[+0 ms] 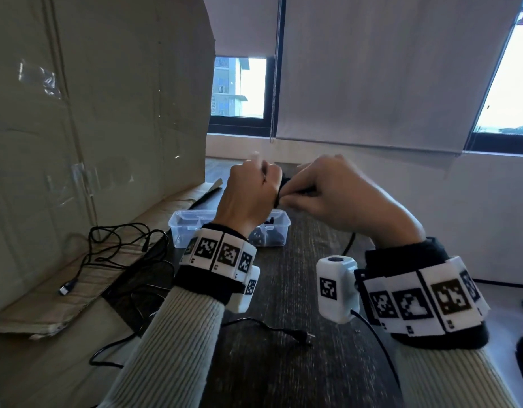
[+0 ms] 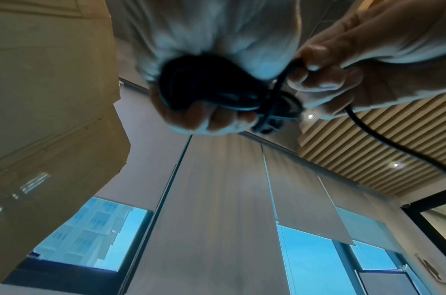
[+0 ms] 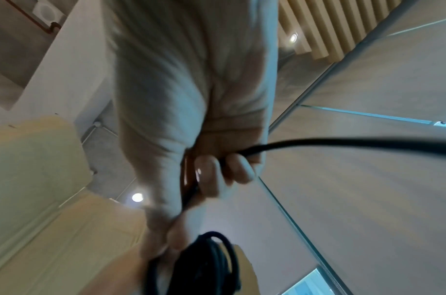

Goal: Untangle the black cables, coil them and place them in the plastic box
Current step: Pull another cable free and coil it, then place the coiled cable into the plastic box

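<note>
My left hand is raised above the table and grips a small coil of black cable in its curled fingers. Right beside it, my right hand pinches the free end of the same cable and holds it against the coil. The loose end trails down to the right. Below the hands stands the clear plastic box, with dark cable lying in its right part. More tangled black cables lie at the left on cardboard and table.
A tall cardboard sheet leans at the left and its flap lies flat on the dark wooden table. A cable end with a barrel plug lies near the front. Window blinds hang behind.
</note>
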The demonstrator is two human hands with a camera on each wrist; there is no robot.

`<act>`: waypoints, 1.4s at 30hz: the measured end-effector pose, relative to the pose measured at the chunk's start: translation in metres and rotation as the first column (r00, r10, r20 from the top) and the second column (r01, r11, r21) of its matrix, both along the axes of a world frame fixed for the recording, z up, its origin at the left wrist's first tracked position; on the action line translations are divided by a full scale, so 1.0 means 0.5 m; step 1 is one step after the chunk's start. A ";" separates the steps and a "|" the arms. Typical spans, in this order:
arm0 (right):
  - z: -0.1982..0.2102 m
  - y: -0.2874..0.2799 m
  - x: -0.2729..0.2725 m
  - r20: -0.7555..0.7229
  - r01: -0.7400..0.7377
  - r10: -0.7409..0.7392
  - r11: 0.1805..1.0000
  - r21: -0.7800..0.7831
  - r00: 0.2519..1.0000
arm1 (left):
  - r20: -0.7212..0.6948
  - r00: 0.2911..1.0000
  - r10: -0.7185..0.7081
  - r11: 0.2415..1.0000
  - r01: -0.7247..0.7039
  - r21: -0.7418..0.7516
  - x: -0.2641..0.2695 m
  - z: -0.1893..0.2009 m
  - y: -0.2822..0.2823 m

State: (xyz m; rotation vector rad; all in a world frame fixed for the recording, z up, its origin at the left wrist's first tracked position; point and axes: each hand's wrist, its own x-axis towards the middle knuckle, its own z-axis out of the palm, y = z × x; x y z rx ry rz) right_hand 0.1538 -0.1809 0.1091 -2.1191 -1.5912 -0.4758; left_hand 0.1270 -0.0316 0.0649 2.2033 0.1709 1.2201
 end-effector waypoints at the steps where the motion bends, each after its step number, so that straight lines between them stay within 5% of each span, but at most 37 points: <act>1: 0.005 -0.008 0.000 -0.014 -0.012 0.013 0.998 0.060 1.000 | -0.007 0.998 -0.055 0.996 0.056 0.072 -0.001 0.000 -0.002; 3: 0.009 -0.020 0.003 -0.072 -0.030 0.042 0.985 0.171 0.996 | 0.000 0.983 -0.182 0.973 0.181 0.143 -0.004 0.001 -0.007; 8: 0.005 -0.025 0.017 -0.233 -0.113 0.216 0.915 0.388 0.948 | 0.113 0.855 -0.506 0.857 0.513 -0.043 -0.003 -0.006 -0.019; 16: -0.014 -0.025 0.061 -0.320 -0.181 0.427 0.793 0.582 0.846 | 0.271 0.776 -0.569 0.763 0.622 -0.176 -0.011 0.014 -0.052; 23: -0.037 0.001 0.066 -0.403 -0.081 0.328 0.850 0.520 0.854 | 0.386 0.832 -0.399 0.765 0.534 -0.360 -0.008 0.022 -0.041; 28: -0.059 0.044 0.060 -0.236 -0.026 0.061 0.988 0.150 0.970 | 0.469 0.883 -0.027 0.906 0.220 -0.362 -0.013 0.035 -0.022; 35: -0.048 0.052 0.010 -0.100 0.000 -0.022 0.978 -0.210 0.995 | 0.168 0.944 0.283 0.958 -0.271 -0.090 -0.011 0.008 0.043; 38: -0.031 0.042 -0.002 0.006 -0.018 0.019 0.991 -0.131 1.000 | 0.115 0.978 0.174 0.979 -0.184 0.087 -0.006 0.000 0.042; 42: -0.008 0.012 -0.002 -0.018 -0.074 0.075 0.995 0.070 0.997 | 0.003 0.979 -0.202 0.975 0.201 0.096 -0.008 -0.006 0.030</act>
